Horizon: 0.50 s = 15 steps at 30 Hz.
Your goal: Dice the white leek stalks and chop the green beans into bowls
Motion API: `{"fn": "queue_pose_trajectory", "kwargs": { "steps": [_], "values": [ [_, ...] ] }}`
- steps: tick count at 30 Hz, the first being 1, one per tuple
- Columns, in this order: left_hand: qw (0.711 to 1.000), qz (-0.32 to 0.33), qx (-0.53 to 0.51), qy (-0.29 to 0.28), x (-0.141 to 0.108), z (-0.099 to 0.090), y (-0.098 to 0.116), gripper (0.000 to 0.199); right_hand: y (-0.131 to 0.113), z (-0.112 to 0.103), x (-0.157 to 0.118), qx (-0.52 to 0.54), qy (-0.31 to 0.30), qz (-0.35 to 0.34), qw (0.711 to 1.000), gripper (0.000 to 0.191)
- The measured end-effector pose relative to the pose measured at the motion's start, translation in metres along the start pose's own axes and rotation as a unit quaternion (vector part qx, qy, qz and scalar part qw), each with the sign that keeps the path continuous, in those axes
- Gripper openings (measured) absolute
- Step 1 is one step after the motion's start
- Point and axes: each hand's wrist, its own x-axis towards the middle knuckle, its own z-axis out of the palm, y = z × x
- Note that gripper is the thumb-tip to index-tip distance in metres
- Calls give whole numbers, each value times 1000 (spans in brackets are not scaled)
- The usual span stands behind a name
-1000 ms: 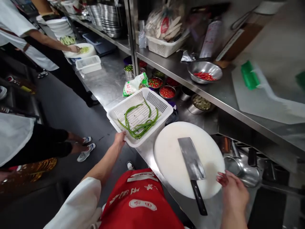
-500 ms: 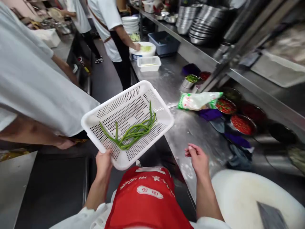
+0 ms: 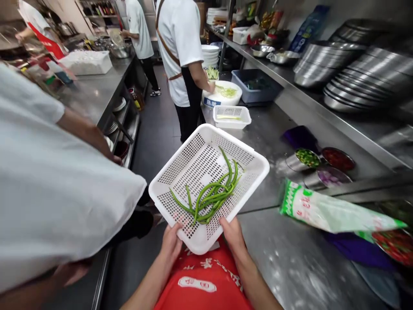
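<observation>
A white perforated plastic basket (image 3: 180, 157) is held out in front of my red apron (image 3: 206, 275). My left hand (image 3: 172, 243) grips its near left rim, the thumb over the edge. On the near right rim, my right hand (image 3: 232, 234) is closed in the same way. Several long green peppers or beans (image 3: 209, 196) lie in a loose heap inside the basket; which of the two I cannot tell. The fingers beneath the rim are hidden on both hands.
A co-worker in a white shirt (image 3: 71, 172) stands close on my left. Another person (image 3: 183, 47) works ahead at a white round board (image 3: 232, 97). To the right, a steel counter (image 3: 267, 258) holds a green-and-white bag (image 3: 335, 211) and metal containers (image 3: 295, 161) of chopped food.
My right hand, free before, has taken hold of the basket's near right rim. The view has shifted further up the aisle, and the basket now sits more centrally before me.
</observation>
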Motion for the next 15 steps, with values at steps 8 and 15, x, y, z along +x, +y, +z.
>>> {"fn": "queue_pose_trajectory", "kwargs": {
  "steps": [8, 15],
  "values": [
    [994, -79, -72, -19, 108, 114, 90, 42, -111, 26, 227, -87, -141, -28, 986, 41],
    [985, -23, -139, 102, 207, 154, 135, 45, -170, 111, 349, -114, -288, -112, 944, 63]
  ]
}}
